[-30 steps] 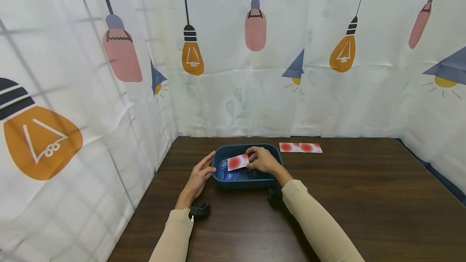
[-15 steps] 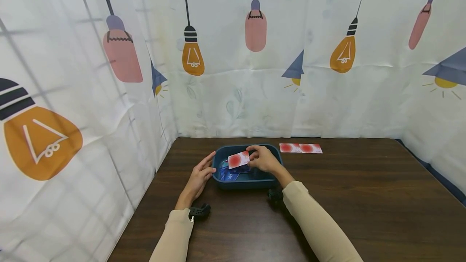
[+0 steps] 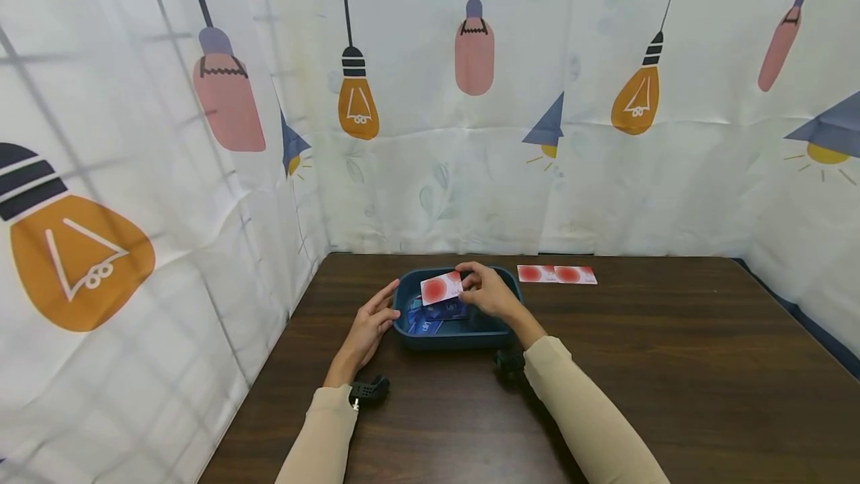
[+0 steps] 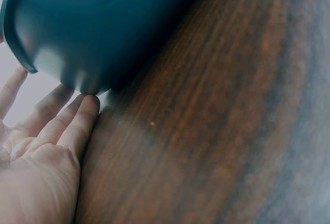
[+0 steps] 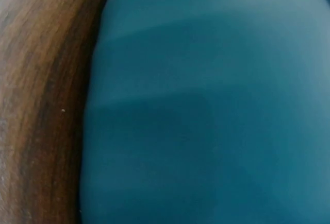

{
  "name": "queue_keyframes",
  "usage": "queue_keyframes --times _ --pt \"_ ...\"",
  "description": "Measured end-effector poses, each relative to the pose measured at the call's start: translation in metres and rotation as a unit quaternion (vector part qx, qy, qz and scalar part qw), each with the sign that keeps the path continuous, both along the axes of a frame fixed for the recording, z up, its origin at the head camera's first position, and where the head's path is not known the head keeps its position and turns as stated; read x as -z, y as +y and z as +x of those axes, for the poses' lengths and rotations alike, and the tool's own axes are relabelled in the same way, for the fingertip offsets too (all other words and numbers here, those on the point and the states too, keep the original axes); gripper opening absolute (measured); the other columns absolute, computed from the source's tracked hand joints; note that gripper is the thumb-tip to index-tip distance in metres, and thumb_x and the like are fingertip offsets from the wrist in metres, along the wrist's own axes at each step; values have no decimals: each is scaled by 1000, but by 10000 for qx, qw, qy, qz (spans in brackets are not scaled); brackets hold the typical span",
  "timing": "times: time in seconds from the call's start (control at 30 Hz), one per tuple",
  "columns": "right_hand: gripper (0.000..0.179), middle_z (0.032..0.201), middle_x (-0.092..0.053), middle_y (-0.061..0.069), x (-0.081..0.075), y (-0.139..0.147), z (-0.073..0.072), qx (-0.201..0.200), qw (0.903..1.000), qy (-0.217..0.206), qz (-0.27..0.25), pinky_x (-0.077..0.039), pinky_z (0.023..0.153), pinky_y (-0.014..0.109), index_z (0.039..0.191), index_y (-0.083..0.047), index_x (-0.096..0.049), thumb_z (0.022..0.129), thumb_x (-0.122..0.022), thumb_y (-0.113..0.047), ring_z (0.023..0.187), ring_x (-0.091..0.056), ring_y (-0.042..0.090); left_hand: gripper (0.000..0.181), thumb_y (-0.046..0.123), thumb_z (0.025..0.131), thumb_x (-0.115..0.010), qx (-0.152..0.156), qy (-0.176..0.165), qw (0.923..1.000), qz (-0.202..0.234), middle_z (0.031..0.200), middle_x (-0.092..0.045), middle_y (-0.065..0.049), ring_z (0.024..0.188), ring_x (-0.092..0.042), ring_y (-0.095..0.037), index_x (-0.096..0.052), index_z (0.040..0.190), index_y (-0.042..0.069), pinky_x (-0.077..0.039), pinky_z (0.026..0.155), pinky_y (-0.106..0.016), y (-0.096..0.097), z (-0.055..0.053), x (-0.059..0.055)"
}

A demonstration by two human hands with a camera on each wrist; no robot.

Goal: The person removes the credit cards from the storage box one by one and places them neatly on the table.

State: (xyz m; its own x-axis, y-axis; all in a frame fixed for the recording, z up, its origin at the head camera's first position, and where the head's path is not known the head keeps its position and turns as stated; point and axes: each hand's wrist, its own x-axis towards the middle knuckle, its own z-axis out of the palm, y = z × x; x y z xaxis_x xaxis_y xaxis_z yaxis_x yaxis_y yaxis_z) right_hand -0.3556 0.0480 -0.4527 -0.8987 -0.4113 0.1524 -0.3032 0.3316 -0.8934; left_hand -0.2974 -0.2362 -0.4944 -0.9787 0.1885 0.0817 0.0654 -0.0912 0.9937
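A white card with a red circle (image 3: 438, 288) is pinched at its right edge by my right hand (image 3: 493, 293), just above the inside of a dark teal bin (image 3: 463, 343). Blue cards (image 3: 425, 322) lie in the bin's left part below it. My left hand (image 3: 366, 331) touches the bin's left side with straight fingers; the left wrist view shows those fingertips (image 4: 88, 103) against the teal wall (image 4: 103, 28). Only the bin's outer wall (image 5: 196, 105) and the table show in the right wrist view, so the right hand is hidden there.
Two more red-circle cards (image 3: 556, 275) lie side by side on the dark wooden table (image 3: 672, 364), right of the bin near the back edge. A white curtain (image 3: 430, 193) printed with lamps hangs behind the table and along its left.
The right hand has raised the red-circle card slightly, uncovering more of the blue cards below. The left hand stays against the bin.
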Motion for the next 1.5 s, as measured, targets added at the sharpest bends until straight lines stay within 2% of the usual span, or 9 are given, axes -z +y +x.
queue_keyframes --times 0.2,0.37,0.53,0.6,0.97,1.2,1.5 --pt "56 101 -70 17 1 2 -1 -43 9996 74 -263 -44 68 29 144 -4 -53 91 -72 -4 75 -54 16 62 4 101 -51 -1 -7 10000 -42 165 -35 -10 152 -34 -31 -39 159 21 -34 120 -46 0 0 0" --pt "59 104 -68 25 -3 1 -1 -62 9989 136 -453 -43 65 27 147 2 -49 92 -69 -1 73 -52 18 61 4 101 -51 -19 -17 10000 -29 164 -36 -11 152 -34 -31 -39 159 21 -33 121 -47 1 2 -1" --pt "55 95 -67 14 -5 2 1 81 9966 224 -792 -46 67 24 145 -2 -53 92 -70 -1 73 -52 18 62 4 101 -52 6 6 10000 2 165 -35 -11 153 -32 -31 -39 159 21 -27 123 -54 1 1 0" --pt "56 94 -66 9 -4 3 2 105 9947 287 -977 -47 67 22 145 -2 -53 92 -70 -2 73 -52 14 62 4 101 -51 25 22 10000 19 165 -35 -11 153 -32 -32 -39 159 21 -25 123 -56 0 1 1" --pt "56 105 -66 28 -9 6 4 93 9870 367 -1560 -45 66 19 147 1 -51 93 -68 2 70 -51 8 60 2 102 -50 -74 34 10000 26 165 -36 -9 152 -34 -32 -41 158 20 -25 123 -57 1 1 0" --pt "58 108 -64 34 -14 19 5 34 9885 343 -1470 -45 67 18 148 7 -48 93 -66 6 74 -52 13 61 3 101 -51 -75 11 10000 6 164 -36 -9 152 -34 -32 -40 158 21 -25 123 -58 3 0 2" --pt "58 105 -66 26 -16 41 9 51 9894 491 -1369 -46 68 17 149 5 -47 95 -68 -1 74 -53 8 62 2 101 -51 -19 30 10000 21 167 -31 -7 157 -22 -29 -40 159 22 -21 124 -59 1 1 1"
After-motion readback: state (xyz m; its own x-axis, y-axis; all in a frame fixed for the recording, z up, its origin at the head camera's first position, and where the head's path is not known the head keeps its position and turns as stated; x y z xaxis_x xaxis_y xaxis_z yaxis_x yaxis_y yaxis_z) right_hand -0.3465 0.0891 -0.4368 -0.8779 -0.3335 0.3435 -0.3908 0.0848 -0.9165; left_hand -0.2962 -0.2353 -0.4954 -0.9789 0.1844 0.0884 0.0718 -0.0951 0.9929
